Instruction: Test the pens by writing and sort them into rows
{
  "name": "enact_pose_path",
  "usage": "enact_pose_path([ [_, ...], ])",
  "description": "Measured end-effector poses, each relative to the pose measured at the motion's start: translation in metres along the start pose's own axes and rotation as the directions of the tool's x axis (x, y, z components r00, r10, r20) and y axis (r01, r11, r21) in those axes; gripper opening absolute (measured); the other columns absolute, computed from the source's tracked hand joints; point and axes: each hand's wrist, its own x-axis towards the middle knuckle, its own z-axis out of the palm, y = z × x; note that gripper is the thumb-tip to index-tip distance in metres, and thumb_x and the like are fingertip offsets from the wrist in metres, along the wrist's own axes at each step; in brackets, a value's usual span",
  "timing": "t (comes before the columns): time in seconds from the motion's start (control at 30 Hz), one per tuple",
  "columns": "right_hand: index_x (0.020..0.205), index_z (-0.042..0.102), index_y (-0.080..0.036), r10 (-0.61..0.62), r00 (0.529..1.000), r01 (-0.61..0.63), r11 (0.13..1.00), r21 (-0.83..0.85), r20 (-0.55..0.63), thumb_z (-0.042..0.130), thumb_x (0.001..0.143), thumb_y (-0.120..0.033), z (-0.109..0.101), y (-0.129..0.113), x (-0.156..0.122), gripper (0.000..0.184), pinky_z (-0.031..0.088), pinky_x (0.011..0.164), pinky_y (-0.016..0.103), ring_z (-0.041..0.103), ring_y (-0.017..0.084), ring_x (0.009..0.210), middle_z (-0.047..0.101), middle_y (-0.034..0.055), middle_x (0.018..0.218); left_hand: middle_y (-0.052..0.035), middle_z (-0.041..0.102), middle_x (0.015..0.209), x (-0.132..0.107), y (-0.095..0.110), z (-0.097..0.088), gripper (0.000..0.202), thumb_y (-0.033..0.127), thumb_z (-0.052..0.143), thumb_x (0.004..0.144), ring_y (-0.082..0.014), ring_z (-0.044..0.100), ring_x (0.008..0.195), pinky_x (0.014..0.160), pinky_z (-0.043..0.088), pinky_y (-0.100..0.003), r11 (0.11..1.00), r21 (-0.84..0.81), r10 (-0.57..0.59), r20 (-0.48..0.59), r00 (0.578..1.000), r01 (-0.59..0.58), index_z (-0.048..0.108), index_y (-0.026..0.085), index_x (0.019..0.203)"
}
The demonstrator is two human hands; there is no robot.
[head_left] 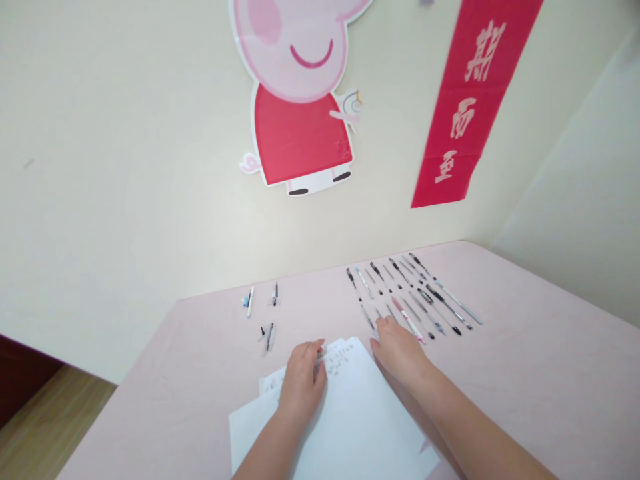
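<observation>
My left hand (303, 377) rests on the upper part of a loose stack of white paper sheets (360, 413). Its fingers are curled in, and a small greyish thing shows between thumb and forefinger, too unclear to name. Just right of the stack, my right hand (399, 347) lies at the near row of pens, fingers bent and close together. It covers the lower ends of a few slim pens or refills; what its fingertips hold is hidden. Beside it lie a pink and white pen (407, 319) and a grey pen (367, 316).
Two rows of pens and refills, including a black-capped pen (353, 283), lie at the back right of the pink tabletop (540, 373). Further left are a white pen (251, 302) with a blue cap and two dark pens with clear parts. A wall (150, 200) stands behind.
</observation>
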Motion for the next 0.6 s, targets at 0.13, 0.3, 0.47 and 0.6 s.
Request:
enact_pose_path([
  [0.13, 0.106, 0.056, -0.012, -0.133, 0.990, 0.137, 0.985, 0.105, -0.044, 0.046, 0.085, -0.017, 0.000, -0.007, -0.003, 0.024, 0.040, 0.075, 0.029, 0.059, 0.022, 0.090, 0.057, 0.0124, 0.105, -0.0092, 0.061, 0.108, -0.001, -0.003, 0.001, 0.040, 0.010, 0.046, 0.076, -0.0229, 0.052, 0.105, 0.095, 0.041, -0.045, 0.999, 0.021, -0.024, -0.005, 1.000, 0.024, 0.054, 0.016, 0.115],
  [0.3, 0.114, 0.054, -0.015, -0.253, 0.967, 0.255, 0.949, 0.187, -0.033, 0.043, 0.084, -0.011, 0.012, -0.016, -0.005, 0.033, 0.039, 0.079, 0.027, 0.058, 0.019, 0.093, 0.056, 0.0102, 0.113, -0.0097, 0.059, 0.113, 0.001, -0.002, -0.007, 0.039, 0.015, 0.048, 0.076, -0.0244, 0.051, 0.109, 0.097, 0.038, -0.046, 0.998, 0.027, -0.059, 0.052, 0.997, 0.058, 0.055, 0.017, 0.115],
  [0.47, 0.112, 0.056, -0.016, -0.266, 0.964, 0.263, 0.950, 0.171, -0.003, 0.039, 0.083, -0.006, 0.020, -0.022, -0.004, 0.035, 0.039, 0.073, 0.026, 0.058, 0.018, 0.088, 0.056, 0.0098, 0.109, -0.0096, 0.060, 0.110, 0.005, -0.001, -0.023, 0.037, 0.018, 0.051, 0.074, -0.0248, 0.052, 0.106, 0.096, 0.039, -0.044, 0.993, 0.044, -0.112, 0.144, 0.983, 0.106, 0.059, 0.017, 0.110],
  [0.6, 0.103, 0.058, -0.017, -0.272, 0.962, 0.270, 0.950, 0.160, -0.008, 0.036, 0.083, -0.003, 0.026, -0.022, -0.003, 0.033, 0.037, 0.069, 0.025, 0.058, 0.017, 0.082, 0.057, 0.0086, 0.101, -0.0097, 0.060, 0.111, 0.008, 0.001, -0.032, 0.037, 0.016, 0.053, 0.072, -0.0245, 0.053, 0.107, 0.096, 0.038, -0.041, 0.991, 0.046, -0.129, 0.201, 0.971, 0.122, 0.059, 0.017, 0.108],
])
